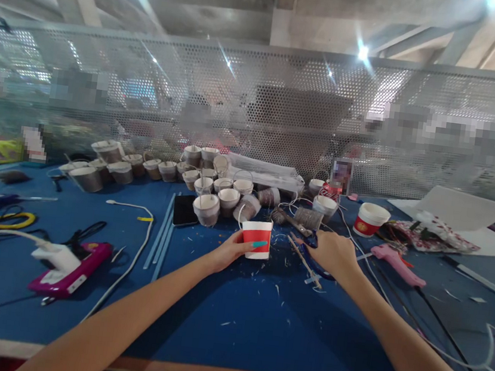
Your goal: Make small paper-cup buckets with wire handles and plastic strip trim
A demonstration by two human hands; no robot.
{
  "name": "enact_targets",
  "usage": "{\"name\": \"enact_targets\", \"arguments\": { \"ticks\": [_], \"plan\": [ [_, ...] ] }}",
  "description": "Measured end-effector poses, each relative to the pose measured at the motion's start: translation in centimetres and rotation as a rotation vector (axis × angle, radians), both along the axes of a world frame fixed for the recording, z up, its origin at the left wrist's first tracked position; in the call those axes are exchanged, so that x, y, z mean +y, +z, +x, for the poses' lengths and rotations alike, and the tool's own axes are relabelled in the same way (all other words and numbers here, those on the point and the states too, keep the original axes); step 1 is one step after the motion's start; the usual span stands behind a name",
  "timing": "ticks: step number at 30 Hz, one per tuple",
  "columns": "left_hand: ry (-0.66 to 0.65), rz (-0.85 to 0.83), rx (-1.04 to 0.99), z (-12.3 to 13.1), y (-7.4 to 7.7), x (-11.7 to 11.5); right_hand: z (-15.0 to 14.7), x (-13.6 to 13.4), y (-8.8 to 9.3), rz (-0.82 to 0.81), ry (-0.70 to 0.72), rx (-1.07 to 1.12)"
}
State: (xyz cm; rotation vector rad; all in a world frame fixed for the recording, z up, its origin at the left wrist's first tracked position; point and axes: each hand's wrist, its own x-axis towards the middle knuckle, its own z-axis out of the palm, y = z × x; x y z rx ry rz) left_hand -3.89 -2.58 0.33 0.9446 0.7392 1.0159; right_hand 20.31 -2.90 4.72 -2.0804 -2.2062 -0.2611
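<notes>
My left hand (231,250) is wrapped round a red and white paper cup (256,239) that stands on the blue table (231,322). My right hand (333,251) rests to its right, fingers closed over blue-handled scissors (310,259) lying among thin sticks and twine scraps. Just behind the cup stands a cluster of several twine-wrapped cups (221,197). A spool of brown twine (308,217) lies close behind my right hand.
A pink glue gun (394,261) lies right of my right hand, another magenta one (72,269) at the left with a white plug. A phone (185,209), blue straws (160,236), a red soda can (330,190), another paper cup (370,218), cables and a perforated metal screen (257,108) behind.
</notes>
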Motion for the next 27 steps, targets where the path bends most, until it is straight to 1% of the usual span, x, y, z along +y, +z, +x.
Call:
{"name": "enact_targets", "arguments": {
  "ticks": [8, 12, 15, 19, 21, 24, 27],
  "plan": [
    [0.022, -0.017, 0.031, 0.0, 0.2, -0.1, -0.6, -0.3, -0.6, 0.037, 0.033, 0.019],
    [0.045, 0.016, 0.032, 0.1, 0.2, -0.2, -0.6, -0.2, -0.8, 0.071, 0.025, 0.006],
    [0.069, 0.065, 0.011, -0.1, 0.2, -0.3, -0.4, -0.1, -1.0, 0.114, 0.014, -0.006],
    [0.040, 0.140, -0.003, -0.2, 0.3, -0.4, 0.0, 0.2, -1.3, 0.183, -0.021, -0.020],
    [0.051, 0.204, 0.034, -0.2, 0.3, -0.5, 0.2, 0.3, -1.4, 0.204, -0.039, -0.028],
    [0.115, 0.314, 0.115, -0.2, 0.2, -0.5, 0.3, 0.3, -1.3, 0.247, -0.064, -0.040],
    [0.156, 0.372, 0.176, -0.2, 0.1, -0.4, 0.6, 0.3, -1.2, 0.323, -0.101, -0.040]
  ]
}}
